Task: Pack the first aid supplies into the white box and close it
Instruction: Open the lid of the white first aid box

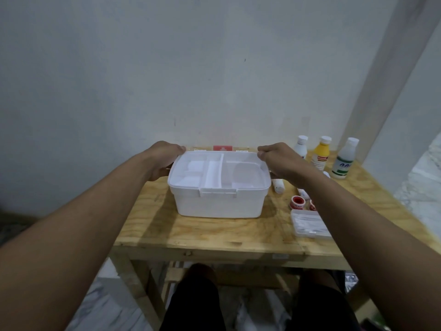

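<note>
Right now I have both hands at the back corners of the white box (218,201), which sits in the middle of the wooden table (205,235). My left hand (164,160) curls its fingers over the box's rear left corner, thumb side on the rim; my right hand (278,161) does the same at the rear right corner. Both look clamped on the rim of the inner tray (214,173) or the box edge; I cannot tell which. The tray lies in the box's mouth, its compartments apparently empty. Behind the box, a strip of lid with a red cross label (222,148) shows, so I judge the lid is folded back and the box stands open.

I grip at two opposite corners because, I think, the tray must come up level to clear the way for packing beneath.

Everything to be packed waits to the right of the box: three bottles (321,154) at its far right, a gauze roll (278,186) just beside it, red tape rolls (297,202) and a clear flat case (310,224) nearer me.
</note>
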A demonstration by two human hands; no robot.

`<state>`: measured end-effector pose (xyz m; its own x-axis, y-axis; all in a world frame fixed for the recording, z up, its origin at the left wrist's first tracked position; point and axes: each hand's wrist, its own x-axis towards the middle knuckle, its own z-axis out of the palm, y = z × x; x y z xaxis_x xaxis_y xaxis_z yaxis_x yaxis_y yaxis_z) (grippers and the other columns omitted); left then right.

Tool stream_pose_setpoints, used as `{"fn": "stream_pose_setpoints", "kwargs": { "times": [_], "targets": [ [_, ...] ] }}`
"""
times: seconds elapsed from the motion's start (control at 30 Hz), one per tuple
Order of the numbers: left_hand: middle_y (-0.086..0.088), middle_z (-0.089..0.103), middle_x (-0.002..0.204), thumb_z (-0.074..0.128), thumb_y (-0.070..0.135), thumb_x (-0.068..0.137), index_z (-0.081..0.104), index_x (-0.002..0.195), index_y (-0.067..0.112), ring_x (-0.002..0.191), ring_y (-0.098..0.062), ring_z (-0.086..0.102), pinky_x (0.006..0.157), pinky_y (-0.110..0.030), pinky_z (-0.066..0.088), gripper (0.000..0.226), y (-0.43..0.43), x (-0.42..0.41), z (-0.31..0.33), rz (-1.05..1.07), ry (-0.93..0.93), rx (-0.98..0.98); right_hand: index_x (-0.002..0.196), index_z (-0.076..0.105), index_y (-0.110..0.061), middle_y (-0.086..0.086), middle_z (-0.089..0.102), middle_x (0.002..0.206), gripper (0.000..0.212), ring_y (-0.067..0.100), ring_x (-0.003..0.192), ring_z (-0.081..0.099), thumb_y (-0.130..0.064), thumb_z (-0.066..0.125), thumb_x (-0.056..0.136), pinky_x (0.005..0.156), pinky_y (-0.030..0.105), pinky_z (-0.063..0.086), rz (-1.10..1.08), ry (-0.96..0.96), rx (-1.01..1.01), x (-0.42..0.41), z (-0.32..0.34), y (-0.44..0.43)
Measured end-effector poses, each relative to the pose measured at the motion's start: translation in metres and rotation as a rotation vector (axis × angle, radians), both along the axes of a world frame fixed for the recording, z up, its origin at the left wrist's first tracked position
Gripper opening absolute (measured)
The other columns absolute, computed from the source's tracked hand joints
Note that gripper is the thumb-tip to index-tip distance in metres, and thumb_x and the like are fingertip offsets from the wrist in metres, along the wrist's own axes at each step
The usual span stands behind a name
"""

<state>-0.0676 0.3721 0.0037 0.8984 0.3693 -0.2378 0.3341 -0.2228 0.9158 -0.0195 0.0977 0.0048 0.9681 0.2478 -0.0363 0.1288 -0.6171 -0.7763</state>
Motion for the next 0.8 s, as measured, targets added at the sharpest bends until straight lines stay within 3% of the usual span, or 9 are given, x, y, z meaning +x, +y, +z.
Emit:
{"fn": "stream_pose_setpoints", "kwargs": {
  "times": [0.13, 0.2, 0.3, 0.4, 0.5, 0.6, 0.7, 0.8],
  "targets": [
    [-0.011, 0.066, 0.105, 0.053, 0.015, 0.098, 0.064, 0.102, 0.006, 0.096, -0.028, 0.067, 0.091, -0.041, 0.055, 0.014, -0.003, -0.003, 0.000, -0.003, 0.008, 0.024, 0.130, 0.058, 0.010, 0.028, 0.059, 0.133, 0.041, 0.043, 0.117, 0.060, 0.003, 0.039, 0.094, 0.098, 0.052, 0.053, 0.028, 0.057, -0.023, 0.001, 0.002, -0.002],
    [-0.011, 0.063, 0.101, 0.052, 0.014, 0.098, 0.062, 0.098, 0.009, 0.092, -0.026, 0.064, 0.091, -0.041, 0.054, 0.012, -0.005, -0.003, 0.001, 0.001, 0.010, 0.043, 0.138, 0.055, 0.004, 0.022, 0.057, 0.139, 0.048, 0.037, 0.117, 0.061, 0.003, 0.036, 0.094, 0.097, 0.044, 0.055, 0.032, 0.030, -0.050, 0.000, 0.002, -0.001],
    [-0.011, 0.060, 0.098, 0.050, 0.014, 0.099, 0.062, 0.097, 0.009, 0.086, -0.026, 0.061, 0.078, -0.038, 0.053, 0.013, -0.009, -0.001, 0.000, 0.010, -0.001, 0.109, 0.145, 0.049, -0.002, 0.014, 0.051, 0.148, 0.054, 0.031, 0.128, 0.053, 0.002, 0.035, 0.093, 0.105, 0.042, 0.049, 0.050, -0.024, -0.079, -0.001, 0.002, 0.000],
    [-0.009, 0.055, 0.091, 0.044, 0.017, 0.102, 0.061, 0.088, 0.009, 0.078, -0.025, 0.053, 0.066, -0.030, 0.042, 0.023, -0.016, -0.001, 0.000, -0.018, -0.050, 0.386, 0.146, 0.048, -0.001, 0.014, 0.047, 0.151, 0.053, 0.030, 0.137, 0.046, 0.000, 0.036, 0.094, 0.112, 0.044, 0.042, 0.056, -0.035, -0.079, -0.003, 0.003, -0.002],
    [-0.011, 0.061, 0.095, 0.041, 0.031, 0.103, 0.066, 0.094, 0.006, 0.094, -0.030, 0.057, 0.075, -0.029, 0.039, 0.036, -0.026, -0.005, 0.001, -0.014, -0.106, 0.575, 0.147, 0.047, -0.001, 0.013, 0.047, 0.151, 0.052, 0.029, 0.137, 0.046, -0.003, 0.038, 0.095, 0.112, 0.044, 0.041, 0.062, -0.048, -0.090, -0.009, 0.007, -0.007],
    [-0.013, 0.066, 0.120, 0.033, 0.039, 0.105, 0.068, 0.113, 0.005, 0.113, -0.033, 0.057, 0.085, -0.033, 0.041, 0.050, -0.045, -0.014, 0.004, -0.020, -0.159, 0.759, 0.145, 0.048, -0.002, 0.013, 0.051, 0.148, 0.050, 0.028, 0.134, 0.049, -0.007, 0.041, 0.096, 0.111, 0.044, 0.041, 0.063, -0.094, -0.124, -0.018, 0.014, -0.013],
    [-0.009, 0.057, 0.142, 0.026, 0.047, 0.105, 0.056, 0.139, 0.012, 0.131, -0.033, 0.049, 0.104, -0.042, 0.040, 0.058, -0.073, -0.029, 0.002, -0.054, -0.217, 0.891, 0.145, 0.050, -0.005, 0.010, 0.051, 0.149, 0.048, 0.026, 0.137, 0.047, -0.015, 0.045, 0.098, 0.113, 0.040, 0.037, 0.072, -0.164, -0.187, -0.028, 0.020, -0.021],
    [-0.008, 0.059, 0.139, 0.018, 0.052, 0.104, 0.054, 0.138, 0.016, 0.137, -0.034, 0.041, 0.111, -0.055, 0.029, 0.061, -0.099, -0.044, -0.007, -0.091, -0.223, 1.057, 0.144, 0.052, -0.010, 0.009, 0.055, 0.146, 0.049, 0.025, 0.135, 0.049, -0.022, 0.050, 0.097, 0.110, 0.036, 0.040, 0.075, -0.211, -0.275, -0.039, 0.024, -0.031]
  ]
}}
